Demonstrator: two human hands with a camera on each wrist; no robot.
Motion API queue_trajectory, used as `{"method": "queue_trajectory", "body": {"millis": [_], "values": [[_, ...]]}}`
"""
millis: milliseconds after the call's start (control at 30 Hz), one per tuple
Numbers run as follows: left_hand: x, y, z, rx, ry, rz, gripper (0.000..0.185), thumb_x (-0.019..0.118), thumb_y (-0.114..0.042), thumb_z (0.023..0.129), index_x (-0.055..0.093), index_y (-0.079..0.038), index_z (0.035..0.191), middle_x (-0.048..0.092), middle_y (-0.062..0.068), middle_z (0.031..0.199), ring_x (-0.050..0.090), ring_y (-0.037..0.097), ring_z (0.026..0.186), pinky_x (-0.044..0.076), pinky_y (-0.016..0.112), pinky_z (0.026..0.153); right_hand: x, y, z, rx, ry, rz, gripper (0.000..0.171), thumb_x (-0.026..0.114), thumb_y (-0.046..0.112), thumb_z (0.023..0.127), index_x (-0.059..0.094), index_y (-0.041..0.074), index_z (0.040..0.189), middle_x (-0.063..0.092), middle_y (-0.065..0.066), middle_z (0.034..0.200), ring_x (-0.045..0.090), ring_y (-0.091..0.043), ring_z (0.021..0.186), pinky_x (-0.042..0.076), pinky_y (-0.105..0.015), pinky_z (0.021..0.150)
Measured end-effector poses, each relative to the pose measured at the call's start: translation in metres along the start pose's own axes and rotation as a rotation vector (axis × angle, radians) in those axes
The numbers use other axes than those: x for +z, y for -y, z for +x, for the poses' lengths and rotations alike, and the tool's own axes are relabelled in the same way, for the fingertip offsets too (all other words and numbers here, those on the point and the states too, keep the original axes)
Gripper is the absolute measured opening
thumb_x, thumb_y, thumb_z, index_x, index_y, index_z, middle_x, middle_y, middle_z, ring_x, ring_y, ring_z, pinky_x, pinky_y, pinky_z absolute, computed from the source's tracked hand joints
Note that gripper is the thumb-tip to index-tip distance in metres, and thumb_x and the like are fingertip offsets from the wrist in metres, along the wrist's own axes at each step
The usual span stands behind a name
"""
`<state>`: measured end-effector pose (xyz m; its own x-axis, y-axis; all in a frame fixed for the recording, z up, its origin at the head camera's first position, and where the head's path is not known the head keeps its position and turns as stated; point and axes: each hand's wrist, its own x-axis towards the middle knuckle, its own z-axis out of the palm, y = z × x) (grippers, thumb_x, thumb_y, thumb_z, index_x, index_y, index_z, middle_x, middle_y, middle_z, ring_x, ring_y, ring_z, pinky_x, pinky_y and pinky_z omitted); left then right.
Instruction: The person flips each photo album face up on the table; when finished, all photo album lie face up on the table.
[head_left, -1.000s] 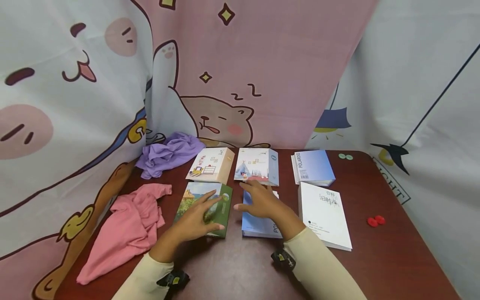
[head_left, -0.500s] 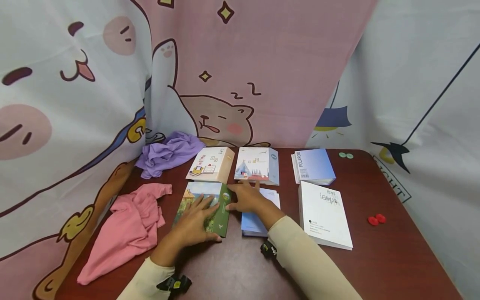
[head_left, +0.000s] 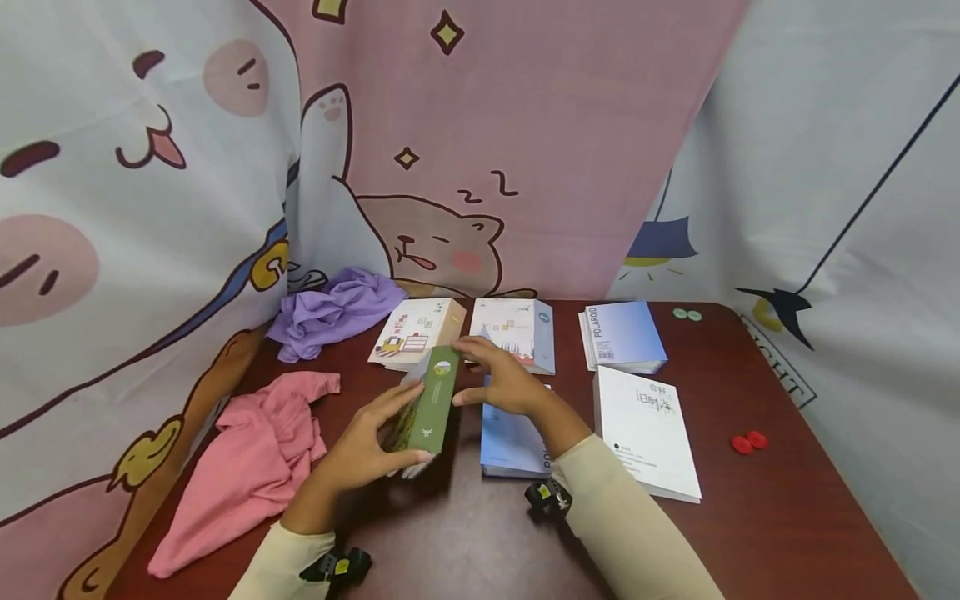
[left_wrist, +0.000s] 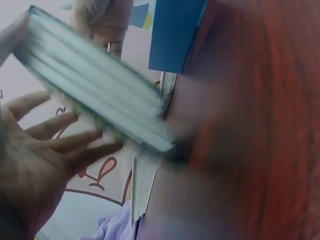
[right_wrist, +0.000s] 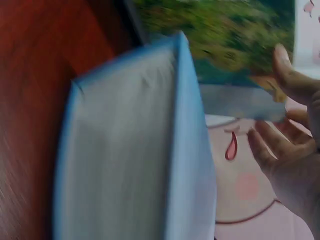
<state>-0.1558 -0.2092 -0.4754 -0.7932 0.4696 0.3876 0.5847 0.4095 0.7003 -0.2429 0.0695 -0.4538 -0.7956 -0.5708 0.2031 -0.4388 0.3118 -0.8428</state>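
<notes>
A green book [head_left: 431, 400] with a landscape cover stands tilted up on its long edge on the dark red table [head_left: 480, 542], spine facing me. My left hand [head_left: 360, 446] holds it from the left, fingers spread along the cover and thumb round the near lower corner. My right hand [head_left: 504, 385] grips its far upper end, fingers over the top edge. In the left wrist view the book's page block [left_wrist: 95, 95] rests against my left fingers [left_wrist: 60, 145]. A light blue book [head_left: 513, 433] lies flat under my right wrist, and fills the right wrist view [right_wrist: 130, 150].
A white book [head_left: 648, 429], a Polaroid book [head_left: 622, 335] and two illustrated books [head_left: 416, 332] [head_left: 517, 329] lie flat behind and to the right. A pink cloth [head_left: 255, 458] and a purple cloth [head_left: 333, 308] lie at the left. Red buttons [head_left: 748, 442] and green buttons [head_left: 687, 315] sit at the right.
The green book lay flat under my left hand; now both hands have tipped it up onto its edge. My right hand moved left from the blue book to the green one.
</notes>
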Motion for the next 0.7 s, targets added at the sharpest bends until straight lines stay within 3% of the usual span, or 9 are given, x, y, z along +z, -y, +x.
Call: {"method": "queue_trajectory", "body": {"millis": [133,200,300,367,500,600,700], "values": [[-0.006,0.004,-0.004,0.038,0.012,-0.346,0.088,0.08,0.007,0.092,0.036,0.003,0.168,0.043,0.028,0.168,0.06,0.019,0.145,0.059,0.036,0.11,0.019,0.011,0.002,-0.024,-0.117,0.036,0.102,0.096,0.015,0.084,0.04,0.007,0.169,0.043,-0.017,0.173,0.046,-0.039,0.158,0.044,-0.061,0.125],[-0.009,0.008,-0.008,0.046,0.021,-0.483,0.085,0.069,0.015,0.095,0.029,0.007,0.169,0.045,0.021,0.169,0.061,0.014,0.145,0.058,0.031,0.108,0.032,0.017,0.003,-0.009,-0.131,-0.011,0.1,0.093,0.022,0.089,0.037,0.008,0.171,0.041,-0.015,0.175,0.042,-0.038,0.161,0.039,-0.06,0.129],[-0.018,0.016,-0.016,0.06,0.04,-0.57,0.08,0.061,0.013,0.098,0.022,0.012,0.168,0.049,0.004,0.17,0.057,0.01,0.148,0.057,0.028,0.11,0.05,0.019,0.002,0.005,-0.086,-0.088,0.093,0.087,0.03,0.096,0.036,0.005,0.17,0.039,-0.018,0.176,0.037,-0.038,0.164,0.035,-0.059,0.132],[-0.024,0.021,-0.021,0.077,0.036,-0.553,0.075,0.058,0.004,0.104,0.02,0.013,0.168,0.047,-0.001,0.172,0.052,0.008,0.152,0.052,0.024,0.115,0.06,0.018,-0.001,0.02,-0.023,-0.163,0.091,0.084,0.034,0.098,0.037,0.004,0.17,0.035,-0.021,0.177,0.035,-0.04,0.165,0.035,-0.058,0.132],[-0.037,0.028,-0.029,0.074,-0.002,-0.444,0.068,0.056,-0.01,0.111,0.024,0.011,0.168,0.034,0.021,0.177,0.043,0.006,0.158,0.041,0.018,0.121,0.076,0.017,-0.008,0.094,0.078,-0.282,0.099,0.085,0.042,0.096,0.032,0.007,0.172,0.03,-0.022,0.179,0.034,-0.042,0.165,0.035,-0.058,0.132],[-0.043,0.029,-0.031,-0.041,-0.061,-0.296,0.067,0.064,-0.007,0.107,0.035,0.006,0.167,0.036,0.032,0.172,0.048,0.0,0.151,0.042,0.013,0.116,0.083,0.018,-0.01,0.165,0.119,-0.324,0.1,0.084,0.046,0.096,0.031,0.012,0.174,0.022,-0.021,0.181,0.033,-0.045,0.164,0.038,-0.059,0.13],[-0.046,0.028,-0.033,-0.199,-0.076,-0.144,0.071,0.075,-0.007,0.101,0.045,0.001,0.164,0.049,0.03,0.165,0.056,0.005,0.14,0.047,0.012,0.107,0.086,0.021,-0.01,0.214,0.139,-0.348,0.098,0.083,0.047,0.097,0.032,0.016,0.174,0.016,-0.021,0.183,0.033,-0.046,0.164,0.041,-0.059,0.128]]}}
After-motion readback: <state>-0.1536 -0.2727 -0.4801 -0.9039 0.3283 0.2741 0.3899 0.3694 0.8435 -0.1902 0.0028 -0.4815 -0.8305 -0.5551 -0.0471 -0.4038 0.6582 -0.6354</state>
